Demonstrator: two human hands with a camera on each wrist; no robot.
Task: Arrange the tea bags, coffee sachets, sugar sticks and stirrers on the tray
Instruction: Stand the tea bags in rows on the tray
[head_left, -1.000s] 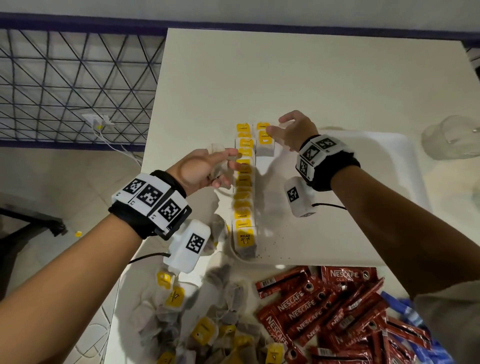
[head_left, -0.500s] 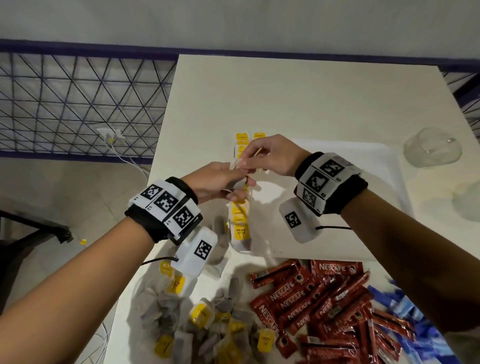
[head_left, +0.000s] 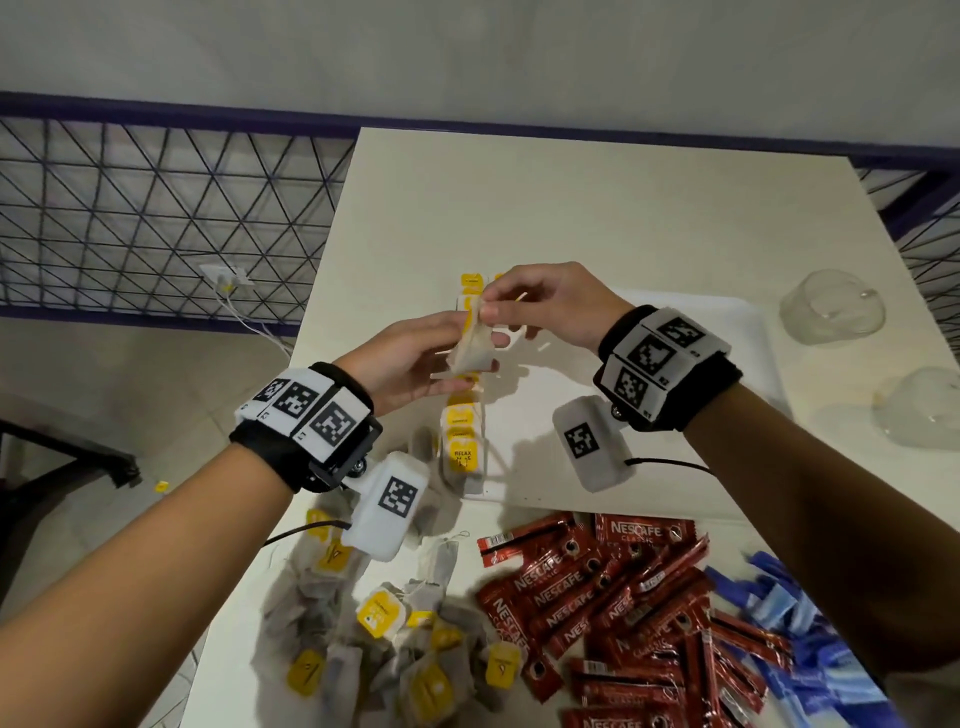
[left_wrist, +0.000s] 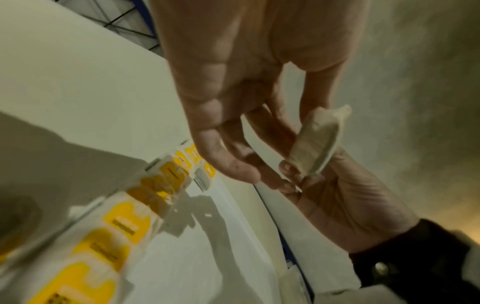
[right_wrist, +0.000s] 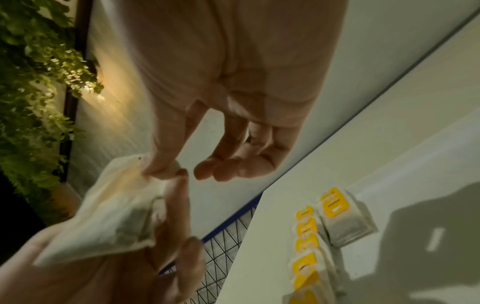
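A pale tea bag (head_left: 471, 347) hangs above the white tray (head_left: 691, 415), held between both hands. My left hand (head_left: 460, 356) cradles its lower part, thumb on top and fingers beneath. With thumb and forefinger, my right hand (head_left: 485, 307) pinches its upper corner; the right wrist view shows that pinch on the tea bag (right_wrist: 111, 216) plainly. In the left wrist view the tea bag (left_wrist: 317, 142) sits between fingertips of both hands. A row of yellow-tagged tea bags (head_left: 460, 441) lies along the tray's left side, partly hidden by the hands.
Loose tea bags (head_left: 395, 639) are heaped on the table near me, red coffee sachets (head_left: 613, 597) to their right, then blue sugar sticks (head_left: 789, 623). Two clear plastic lids (head_left: 831, 306) lie right of the tray. The table's left edge drops to the floor beside a railing.
My right hand left the far end of the row and came to my left hand, taking the tea bag's corner. Both hands rose a little above the tray.
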